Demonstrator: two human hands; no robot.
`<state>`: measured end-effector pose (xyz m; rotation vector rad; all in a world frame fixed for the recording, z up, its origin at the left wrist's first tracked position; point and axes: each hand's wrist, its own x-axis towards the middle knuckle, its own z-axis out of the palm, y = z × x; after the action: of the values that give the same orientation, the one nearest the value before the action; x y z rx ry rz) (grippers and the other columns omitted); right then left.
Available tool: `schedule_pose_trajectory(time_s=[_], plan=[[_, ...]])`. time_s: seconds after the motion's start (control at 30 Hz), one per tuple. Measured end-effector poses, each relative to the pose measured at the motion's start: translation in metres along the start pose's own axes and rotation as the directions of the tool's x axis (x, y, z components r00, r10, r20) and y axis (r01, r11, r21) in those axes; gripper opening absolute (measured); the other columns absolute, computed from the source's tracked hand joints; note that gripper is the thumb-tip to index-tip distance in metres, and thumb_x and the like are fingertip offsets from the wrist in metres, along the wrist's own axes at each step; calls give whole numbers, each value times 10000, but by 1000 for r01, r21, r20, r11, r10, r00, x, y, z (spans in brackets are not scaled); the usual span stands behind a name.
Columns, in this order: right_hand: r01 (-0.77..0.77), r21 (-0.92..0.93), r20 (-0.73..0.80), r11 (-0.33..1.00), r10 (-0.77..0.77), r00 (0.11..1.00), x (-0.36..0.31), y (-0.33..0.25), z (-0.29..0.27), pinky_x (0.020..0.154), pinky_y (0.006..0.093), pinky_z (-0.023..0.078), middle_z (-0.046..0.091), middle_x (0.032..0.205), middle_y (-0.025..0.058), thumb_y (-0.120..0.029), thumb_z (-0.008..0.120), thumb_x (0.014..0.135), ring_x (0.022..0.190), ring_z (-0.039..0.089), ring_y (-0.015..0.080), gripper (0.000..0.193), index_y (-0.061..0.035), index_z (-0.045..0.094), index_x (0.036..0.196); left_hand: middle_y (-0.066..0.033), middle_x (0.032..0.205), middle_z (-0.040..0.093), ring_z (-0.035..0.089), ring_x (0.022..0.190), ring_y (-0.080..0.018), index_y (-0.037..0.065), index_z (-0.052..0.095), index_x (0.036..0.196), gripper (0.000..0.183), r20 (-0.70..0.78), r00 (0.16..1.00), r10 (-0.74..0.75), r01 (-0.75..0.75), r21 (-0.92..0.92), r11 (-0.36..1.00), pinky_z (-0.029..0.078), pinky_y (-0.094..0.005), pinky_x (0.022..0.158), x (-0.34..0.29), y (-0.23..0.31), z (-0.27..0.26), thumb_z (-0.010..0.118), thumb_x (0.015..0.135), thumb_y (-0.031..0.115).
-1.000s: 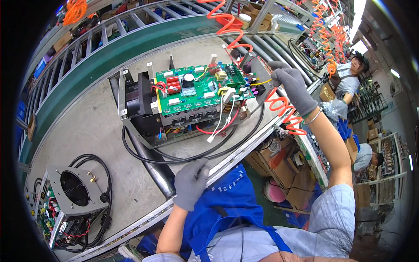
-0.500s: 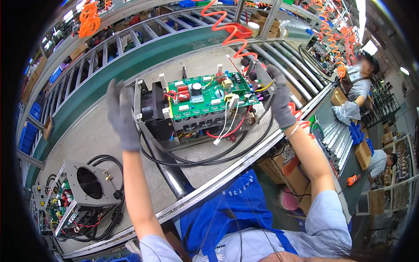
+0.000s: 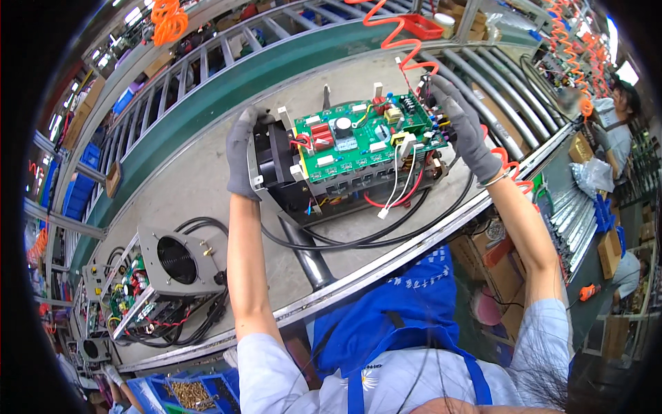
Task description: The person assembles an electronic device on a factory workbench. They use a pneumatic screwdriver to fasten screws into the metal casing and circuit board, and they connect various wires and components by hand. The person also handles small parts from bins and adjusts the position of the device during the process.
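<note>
An uncovered electronics chassis lies on the workbench between my hands, with a green circuit board on top. The board carries red and white parts, a round capacitor and loose white-plugged wires. My left hand, in a grey glove, grips the left end panel, its fingers curled over the panel's far edge. At the opposite end, my right hand, also gloved, is closed round the right end panel, which it mostly covers. A thick black cable loops along the chassis's near side. A black tube reaches to the bench edge.
A second open unit with a fan panel stands at the left. Metal rollers continue the bench to the right. Coiled orange air hoses hang over the far side. A blue bin of brass-coloured parts sits lower left. A co-worker is at far right.
My left hand has come from beside the chassis onto its left end panel. My right hand has closed on the other end. The whole view has shifted, moving the scene rightward.
</note>
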<state>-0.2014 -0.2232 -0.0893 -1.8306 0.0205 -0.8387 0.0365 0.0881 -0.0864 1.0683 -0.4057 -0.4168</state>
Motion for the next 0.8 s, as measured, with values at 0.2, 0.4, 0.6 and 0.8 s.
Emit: schedule_pose_trajectory(time_s=[0.2,0.4,0.6,0.8], plan=[[129,-91,24,987,-128,992,0,-10,14,1055,337,395,565,1332,135,-334,498,971,1231,533,214,521,-2,500,1372,-99,936,669,633,827,-186,51,641,1050,265,-34,999,-34,29,-134,990,531,-310,753,-22,17,1,557,964,288],[75,-35,62,997,-73,995,7,-4,25,1040,326,407,571,1309,117,-336,521,959,1213,542,196,511,-29,524,1367,-130,952,671,640,863,-208,30,625,1082,301,-134,990,40,-46,-42,998,542,-335,780,-46,18,-21,562,967,301],[50,32,23,998,-51,998,4,-4,31,1026,317,415,582,1286,118,-305,516,977,1195,550,188,456,-27,541,1337,-148,987,667,630,918,-204,3,599,1109,350,-134,990,50,-59,-61,996,521,-332,847,-50,20,-31,552,969,320],[16,-38,-189,999,-23,982,-16,-15,25,1004,331,420,588,1286,167,-418,544,955,1195,559,221,601,8,475,1373,-160,1256,579,597,1104,-225,27,466,1388,483,-267,934,236,-105,429,897,504,-361,951,-81,36,-29,366,1049,356]])
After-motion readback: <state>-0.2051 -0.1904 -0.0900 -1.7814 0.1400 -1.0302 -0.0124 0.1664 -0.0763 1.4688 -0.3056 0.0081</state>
